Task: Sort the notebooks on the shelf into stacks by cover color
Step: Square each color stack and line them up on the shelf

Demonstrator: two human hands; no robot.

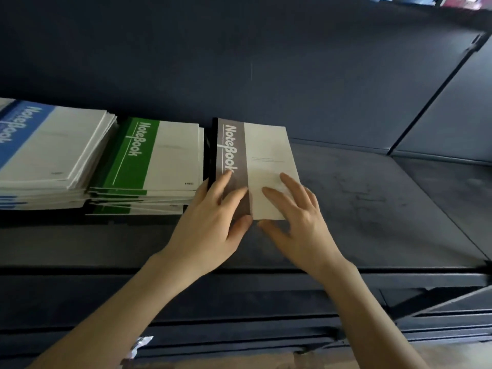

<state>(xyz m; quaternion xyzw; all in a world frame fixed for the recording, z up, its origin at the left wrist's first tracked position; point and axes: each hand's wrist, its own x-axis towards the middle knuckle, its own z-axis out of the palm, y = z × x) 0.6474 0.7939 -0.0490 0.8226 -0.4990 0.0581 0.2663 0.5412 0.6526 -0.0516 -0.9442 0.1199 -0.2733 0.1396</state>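
Three groups of notebooks lie on a dark shelf [372, 198]. A stack with blue covers [45, 153] is at the far left, and a stack with green covers [151, 161] stands beside it. To their right lies a brown-banded notebook [261, 153]. My left hand [213, 222] rests on its brown band with straight fingers, thumb at the near edge. My right hand [295, 217] lies flat on its cream part, thumb against the near edge. How many notebooks lie under the brown one is hidden.
The shelf's dark back panel [239, 62] rises behind the stacks. A vertical divider [436, 91] closes the bay at the right. The shelf's front lip [239, 272] runs below my wrists. Bare shelf surface lies right of the brown notebook.
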